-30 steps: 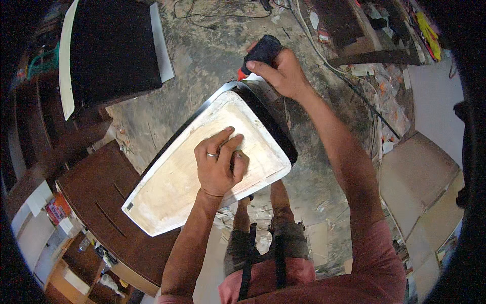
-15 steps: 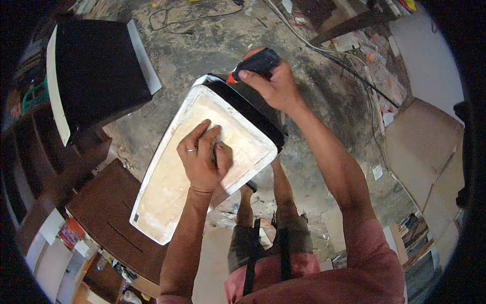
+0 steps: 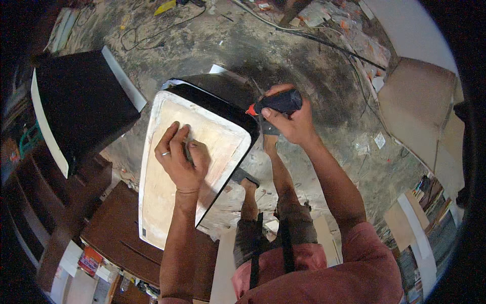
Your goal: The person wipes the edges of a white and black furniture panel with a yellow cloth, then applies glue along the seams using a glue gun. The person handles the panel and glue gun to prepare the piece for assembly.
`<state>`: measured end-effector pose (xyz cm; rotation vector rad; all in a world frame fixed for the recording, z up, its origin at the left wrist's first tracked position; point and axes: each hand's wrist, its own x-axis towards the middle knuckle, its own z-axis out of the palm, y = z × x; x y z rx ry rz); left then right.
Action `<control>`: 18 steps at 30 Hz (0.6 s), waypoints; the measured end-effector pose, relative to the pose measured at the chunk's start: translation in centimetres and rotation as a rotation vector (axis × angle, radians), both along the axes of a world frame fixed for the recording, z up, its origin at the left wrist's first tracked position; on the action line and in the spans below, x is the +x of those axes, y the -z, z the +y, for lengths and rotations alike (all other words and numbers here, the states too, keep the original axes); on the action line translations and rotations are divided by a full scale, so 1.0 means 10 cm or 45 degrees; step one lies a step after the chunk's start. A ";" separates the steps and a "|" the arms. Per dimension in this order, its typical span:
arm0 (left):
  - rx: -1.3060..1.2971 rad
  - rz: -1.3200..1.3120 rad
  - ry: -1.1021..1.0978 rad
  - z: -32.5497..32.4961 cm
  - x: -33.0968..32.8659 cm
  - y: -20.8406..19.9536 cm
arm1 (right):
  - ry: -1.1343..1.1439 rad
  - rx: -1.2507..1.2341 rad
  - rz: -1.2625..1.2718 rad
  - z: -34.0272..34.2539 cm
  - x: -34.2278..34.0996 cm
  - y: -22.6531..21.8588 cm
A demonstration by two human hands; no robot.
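My right hand grips a small dark bottle with a red nozzle. The nozzle tip is close to the black side edge of a box-like piece, near its right corner; whether it touches, I cannot tell. This piece has rounded corners and a pale wooden face with a white rim, tilted toward me. Upon that face rests my left hand, its fingers apart and bent, a ring on one of them. The underside of the piece is hidden.
At left stands a black panel piece with white edges. A brown wooden cabinet lies below it. Cables run across the stained floor. Flat boards are at right, with scraps nearby. My legs and feet show beneath the work.
My right hand has moved the bottle along the black edge, from the far corner toward the right corner. The view has shifted, and the piece now appears more upright and further left.
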<state>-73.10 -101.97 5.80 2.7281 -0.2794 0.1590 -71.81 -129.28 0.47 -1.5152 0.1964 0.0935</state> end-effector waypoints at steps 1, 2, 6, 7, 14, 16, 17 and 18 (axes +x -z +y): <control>-0.024 0.000 -0.001 0.00 0.00 0.00 | 0.033 0.014 0.019 -0.03 -0.09 -0.01; -0.014 -0.001 0.012 -0.01 0.00 0.00 | 0.066 0.028 0.038 -0.04 -0.18 -0.01; -0.048 -0.021 0.022 -0.03 0.00 0.00 | 0.209 0.018 -0.010 0.00 -0.43 0.03; -0.075 -0.026 0.015 -0.04 -0.01 0.00 | 0.240 0.056 -0.040 0.03 -0.50 0.04; -0.137 -0.037 0.016 -0.05 -0.05 0.01 | 0.505 0.125 -0.234 0.30 -0.87 0.05; -0.084 -0.080 0.057 -0.02 -0.03 0.02 | 0.633 0.181 -0.232 0.36 -0.90 0.04; -0.058 -0.101 0.078 -0.02 -0.03 0.03 | 0.707 0.194 -0.222 0.38 -0.90 0.04; -0.069 -0.106 0.081 -0.01 -0.03 0.03 | 0.785 0.204 -0.216 0.40 -0.89 0.05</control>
